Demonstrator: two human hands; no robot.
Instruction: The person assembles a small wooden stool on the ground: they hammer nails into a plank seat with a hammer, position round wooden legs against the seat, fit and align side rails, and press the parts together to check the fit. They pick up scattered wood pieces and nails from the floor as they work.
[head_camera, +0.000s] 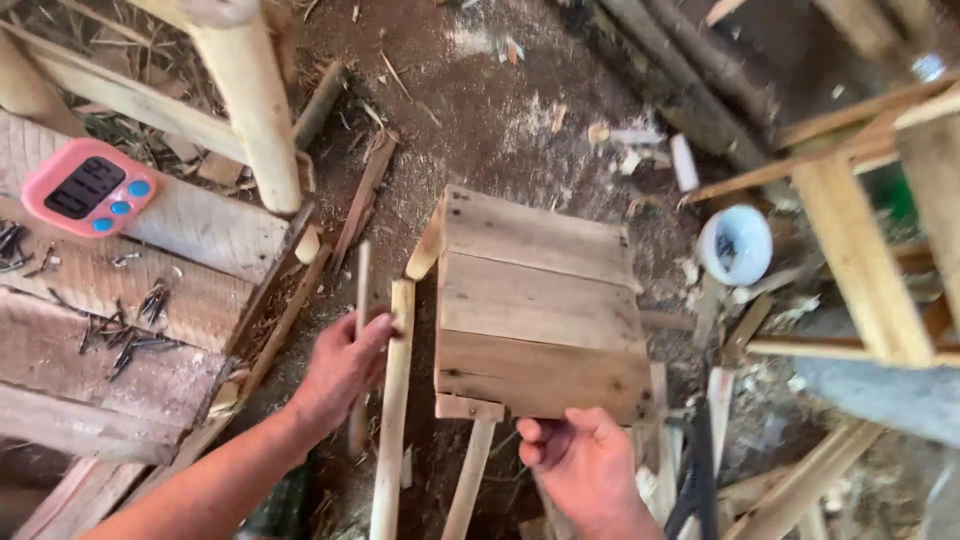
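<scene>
Two hands at a small plank stool (535, 310) — left hand (340, 372) closed on a thin stick (362, 290), right hand (580, 460) pinching the near edge — where a loose pinch could let the stool tip.

My left hand (340, 372) grips a thin, rough wooden stick (361, 300). My right hand (583, 462) holds a square seat of pale, matt wooden planks (535, 305). The pink timer (88, 187) is smooth, shiny plastic. The small dark nails (125, 340) are metal.
</scene>
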